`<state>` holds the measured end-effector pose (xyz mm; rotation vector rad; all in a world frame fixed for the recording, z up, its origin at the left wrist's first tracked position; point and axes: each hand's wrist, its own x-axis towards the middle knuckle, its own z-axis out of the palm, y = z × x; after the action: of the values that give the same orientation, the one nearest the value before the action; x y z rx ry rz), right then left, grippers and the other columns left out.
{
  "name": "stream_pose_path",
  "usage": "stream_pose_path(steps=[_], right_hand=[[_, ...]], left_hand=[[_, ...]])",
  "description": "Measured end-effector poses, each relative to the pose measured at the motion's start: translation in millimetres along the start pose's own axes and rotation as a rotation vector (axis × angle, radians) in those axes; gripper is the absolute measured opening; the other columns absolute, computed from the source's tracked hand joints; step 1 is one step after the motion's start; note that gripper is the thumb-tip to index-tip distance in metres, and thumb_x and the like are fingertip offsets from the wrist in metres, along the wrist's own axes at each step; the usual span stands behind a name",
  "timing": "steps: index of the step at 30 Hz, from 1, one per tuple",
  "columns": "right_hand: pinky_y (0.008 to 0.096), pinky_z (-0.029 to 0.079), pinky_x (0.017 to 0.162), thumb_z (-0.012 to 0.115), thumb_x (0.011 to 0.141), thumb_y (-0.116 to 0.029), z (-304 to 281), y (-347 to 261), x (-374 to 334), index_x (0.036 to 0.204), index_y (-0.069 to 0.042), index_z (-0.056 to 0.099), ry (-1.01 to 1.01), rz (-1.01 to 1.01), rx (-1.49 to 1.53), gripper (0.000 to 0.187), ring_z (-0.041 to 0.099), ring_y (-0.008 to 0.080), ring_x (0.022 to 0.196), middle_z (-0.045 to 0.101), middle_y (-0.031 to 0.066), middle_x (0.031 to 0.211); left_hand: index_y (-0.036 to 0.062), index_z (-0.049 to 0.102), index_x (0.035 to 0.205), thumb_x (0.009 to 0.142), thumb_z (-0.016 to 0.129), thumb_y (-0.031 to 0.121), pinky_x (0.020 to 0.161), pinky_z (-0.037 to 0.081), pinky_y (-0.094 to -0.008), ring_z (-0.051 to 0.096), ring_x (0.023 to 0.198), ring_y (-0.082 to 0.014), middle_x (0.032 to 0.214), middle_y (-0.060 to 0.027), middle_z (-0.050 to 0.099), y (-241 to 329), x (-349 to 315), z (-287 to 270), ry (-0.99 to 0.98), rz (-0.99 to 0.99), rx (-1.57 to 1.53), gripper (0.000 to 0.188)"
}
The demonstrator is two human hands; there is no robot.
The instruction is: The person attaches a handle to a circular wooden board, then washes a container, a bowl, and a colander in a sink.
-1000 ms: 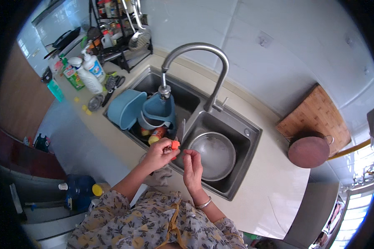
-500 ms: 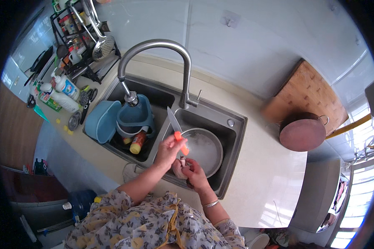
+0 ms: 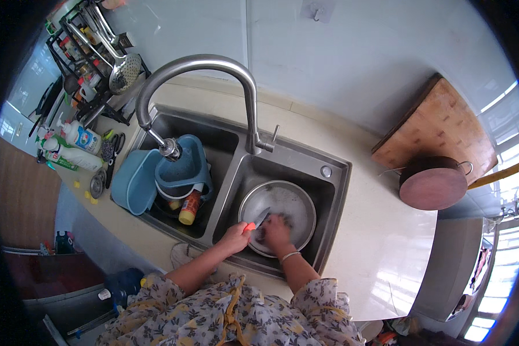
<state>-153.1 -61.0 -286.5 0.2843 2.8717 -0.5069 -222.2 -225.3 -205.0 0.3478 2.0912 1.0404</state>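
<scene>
My left hand (image 3: pixel 235 238) is closed round the orange handle of a knife (image 3: pixel 249 227). The blade points up and to the right, over the near left part of a round metal basin (image 3: pixel 301 199). That basin sits in the right bowl of the steel sink (image 3: pixel 339 184) and seems to hold cloudy water. My right hand (image 3: pixel 278 232) is down inside the basin, close to the blade tip. Motion smears its fingers, and I cannot make out whether they grip anything. Dark patches show around them.
A curved faucet (image 3: pixel 202 59) arches over the left bowl, where blue plastic tubs (image 3: pixel 134 183) and a yellow-capped bottle (image 3: pixel 190 209) stand. At right a pot (image 3: pixel 433 183) leans by a wooden cutting board (image 3: pixel 441 124). Detergent bottles (image 3: pixel 78 138) and a utensil rack (image 3: pixel 89 63) stand at left.
My right hand has moved from the sink's near edge, where it held a pale pinkish piece, into the basin. My left hand has lowered the knife, and its blade now tilts right.
</scene>
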Motion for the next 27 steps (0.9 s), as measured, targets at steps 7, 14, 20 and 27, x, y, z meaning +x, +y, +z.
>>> stream_pose_path(steps=[7,14,20,27], right_hand=[[0.0354,0.052,0.067,0.062,0.079,-0.006,-3,46,13,0.108,-0.008,0.059,-0.133,0.763,1.423,0.029,0.062,0.0250,0.082,0.063,0.0111,0.092],[0.0287,0.049,0.062,0.059,0.080,0.000,-72,-47,2,0.089,-0.011,0.051,-0.090,0.663,1.967,0.016,0.059,0.0156,0.072,0.059,0.0040,0.078],[0.0273,0.038,0.046,0.058,0.079,0.001,-48,-54,12,0.081,-0.013,0.050,0.118,0.623,1.899,0.016,0.047,0.0113,0.053,0.052,0.0010,0.068],[0.0256,0.037,0.047,0.063,0.076,0.002,-23,-13,37,0.077,-0.014,0.052,0.387,0.669,2.045,0.020,0.049,0.0124,0.055,0.053,-0.0016,0.070]], left_hand=[[0.0017,0.054,0.095,0.092,0.047,0.019,0.058,0.045,-0.0345,0.058,0.065,-0.0210,0.076,-0.0112,0.061,1,16,3,0.078,-0.099,0.012,0.019],[0.0066,0.051,0.094,0.096,0.043,0.020,0.040,0.034,-0.0281,0.045,0.049,-0.0118,0.067,-0.0023,0.049,-15,29,9,0.062,-0.197,-0.152,0.015],[0.0074,0.050,0.092,0.096,0.043,0.018,0.038,0.031,-0.0273,0.041,0.047,-0.0101,0.065,0.0000,0.047,26,2,-5,-0.155,-0.279,-0.214,0.013],[0.0057,0.054,0.089,0.092,0.050,0.020,0.039,0.033,-0.0273,0.045,0.047,-0.0096,0.063,-0.0005,0.050,24,-14,-10,-0.236,-0.279,-0.224,0.015]])
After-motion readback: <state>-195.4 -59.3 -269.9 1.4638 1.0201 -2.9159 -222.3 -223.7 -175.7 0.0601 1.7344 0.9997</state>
